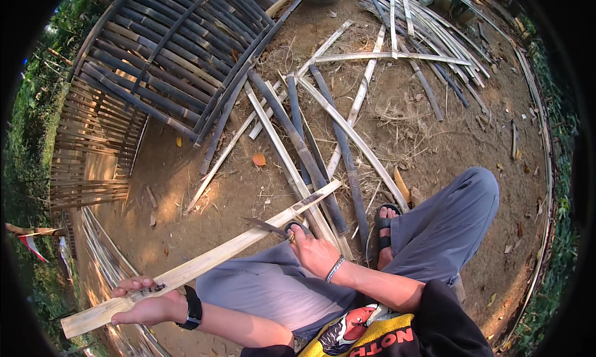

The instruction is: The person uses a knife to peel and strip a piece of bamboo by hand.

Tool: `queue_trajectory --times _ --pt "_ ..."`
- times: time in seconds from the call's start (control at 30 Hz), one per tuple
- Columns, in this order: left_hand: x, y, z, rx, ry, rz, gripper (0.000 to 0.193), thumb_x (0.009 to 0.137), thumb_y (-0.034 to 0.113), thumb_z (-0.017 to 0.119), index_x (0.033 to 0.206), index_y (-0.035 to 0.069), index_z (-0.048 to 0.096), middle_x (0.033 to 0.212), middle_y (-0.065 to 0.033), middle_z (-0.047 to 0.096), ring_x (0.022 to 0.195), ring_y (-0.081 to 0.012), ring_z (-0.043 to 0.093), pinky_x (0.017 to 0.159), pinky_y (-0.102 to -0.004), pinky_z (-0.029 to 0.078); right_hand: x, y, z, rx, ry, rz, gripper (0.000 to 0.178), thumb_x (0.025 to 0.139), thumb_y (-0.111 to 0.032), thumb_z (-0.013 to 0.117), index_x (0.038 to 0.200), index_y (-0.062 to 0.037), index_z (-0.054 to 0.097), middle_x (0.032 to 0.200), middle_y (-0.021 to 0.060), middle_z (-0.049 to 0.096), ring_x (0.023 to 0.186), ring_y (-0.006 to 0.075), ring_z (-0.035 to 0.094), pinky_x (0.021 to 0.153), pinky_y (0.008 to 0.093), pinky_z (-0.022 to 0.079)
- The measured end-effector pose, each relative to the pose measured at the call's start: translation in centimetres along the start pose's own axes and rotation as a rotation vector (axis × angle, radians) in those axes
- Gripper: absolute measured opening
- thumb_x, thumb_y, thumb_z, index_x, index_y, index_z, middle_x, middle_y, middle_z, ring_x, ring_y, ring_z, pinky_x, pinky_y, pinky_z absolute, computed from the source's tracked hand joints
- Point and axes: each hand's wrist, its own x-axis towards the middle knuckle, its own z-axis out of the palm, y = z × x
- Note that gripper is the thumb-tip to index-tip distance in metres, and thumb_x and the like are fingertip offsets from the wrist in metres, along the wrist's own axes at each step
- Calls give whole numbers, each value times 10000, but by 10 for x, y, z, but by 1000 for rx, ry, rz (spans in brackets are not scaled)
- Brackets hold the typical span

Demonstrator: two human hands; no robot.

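Note:
A long pale split bamboo strip (pixel 220 254) slants across my lap, from the lower left up to the middle of the picture. Its left end rests in my left hand (pixel 148 303), whose fingers curl round it from beneath. Dark marks show on the strip beside that hand and near its far end. In my right hand (pixel 313 250) is a knife (pixel 265 225), held in a closed grip. The dark blade lies against or just over the middle of the strip; contact is hard to tell. Most of the handle is hidden by my fingers.
Several dark bamboo pieces (pixel 340 149) and pale strips lie on the dirt before my feet. A dark bamboo bench (pixel 167 53) stands at the far left, above a slatted bamboo panel (pixel 93 146). More strips (pixel 434 37) are heaped at the far right. An orange leaf (pixel 259 160) lies between.

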Motion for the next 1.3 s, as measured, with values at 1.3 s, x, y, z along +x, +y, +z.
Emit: queue_trajectory --times 1.3 --pt "-6 8 6 -24 -29 -7 612 975 647 210 864 89 435 597 -29 402 482 -116 375 410 -210 314 11 46 5 43 -16 56 317 992 -284 453 986 32 420 724 286 637 730 470 640 644 532 510"
